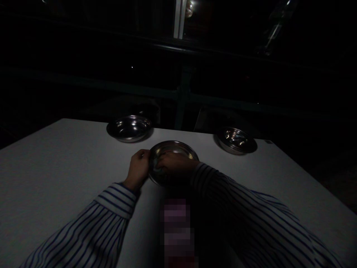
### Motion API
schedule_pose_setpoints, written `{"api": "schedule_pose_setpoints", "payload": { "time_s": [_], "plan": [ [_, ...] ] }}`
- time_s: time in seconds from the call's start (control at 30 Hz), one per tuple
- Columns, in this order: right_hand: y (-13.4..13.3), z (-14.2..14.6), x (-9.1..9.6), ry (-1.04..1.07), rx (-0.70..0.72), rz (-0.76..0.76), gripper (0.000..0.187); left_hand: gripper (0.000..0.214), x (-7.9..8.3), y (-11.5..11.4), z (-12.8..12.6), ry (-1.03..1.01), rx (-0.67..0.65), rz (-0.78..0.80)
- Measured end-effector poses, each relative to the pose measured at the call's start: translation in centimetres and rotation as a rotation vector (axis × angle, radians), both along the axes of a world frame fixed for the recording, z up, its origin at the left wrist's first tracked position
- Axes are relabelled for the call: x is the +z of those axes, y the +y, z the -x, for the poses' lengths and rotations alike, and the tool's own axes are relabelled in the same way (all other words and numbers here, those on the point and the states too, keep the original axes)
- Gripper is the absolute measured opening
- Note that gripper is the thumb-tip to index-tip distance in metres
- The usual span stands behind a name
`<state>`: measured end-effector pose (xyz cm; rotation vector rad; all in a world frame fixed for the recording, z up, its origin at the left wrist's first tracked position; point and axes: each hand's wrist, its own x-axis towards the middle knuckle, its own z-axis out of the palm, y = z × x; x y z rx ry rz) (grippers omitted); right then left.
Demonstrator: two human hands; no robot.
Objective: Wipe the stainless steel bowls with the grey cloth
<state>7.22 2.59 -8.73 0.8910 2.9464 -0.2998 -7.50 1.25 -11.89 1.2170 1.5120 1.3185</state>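
Note:
A shiny steel bowl (178, 147) sits on the white table (64, 163) in front of me. My left hand (138, 169) is closed on the bowl's left rim. Reaching inside the bowl, my right hand (173, 163) has its fingers curled against the bottom; the dim light hides whether anything is in them. Both arms wear blue-and-white striped sleeves.
Two more steel bowls stand near the table's far edge, one at the back left (129, 128) and one at the back right (237, 140). Beyond the table is dark, with a rail and a pale post (180, 18). A blurred patch lies below my hands.

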Motion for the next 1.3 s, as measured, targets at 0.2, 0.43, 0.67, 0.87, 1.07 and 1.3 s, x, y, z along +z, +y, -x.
{"api": "schedule_pose_setpoints", "payload": {
  "time_s": [0.2, 0.43, 0.67, 0.87, 1.07, 1.3],
  "plan": [
    [-1.4, -1.9, -0.5, -0.019, 0.088, 0.058, 0.028, 0.027, 0.1, -0.1, 0.0, 0.04, 0.002, -0.004],
    [-1.5, -0.2, -0.1, 0.01, -0.036, 0.02, 0.024, 0.031, -0.1, 0.1, 0.1, -0.007, -0.011, -0.014],
    [0.6, 0.3, 0.3, -0.038, -0.286, -0.076, 0.024, 0.033, -0.5, 0.5, 0.3, -0.001, 0.03, -0.012],
    [1.8, -2.3, 0.5, -0.104, -0.437, -0.097, 0.024, 0.029, 0.0, 0.1, 0.2, 0.052, 0.001, -0.011],
    [1.8, -2.9, 0.8, -0.108, -0.395, -0.081, 0.023, 0.024, 0.3, -0.1, 0.2, 0.075, 0.02, 0.005],
    [2.0, -3.3, 0.9, -0.059, -0.258, -0.042, 0.029, 0.036, 0.0, 0.1, 0.1, 0.069, -0.061, 0.019]
  ]
}}
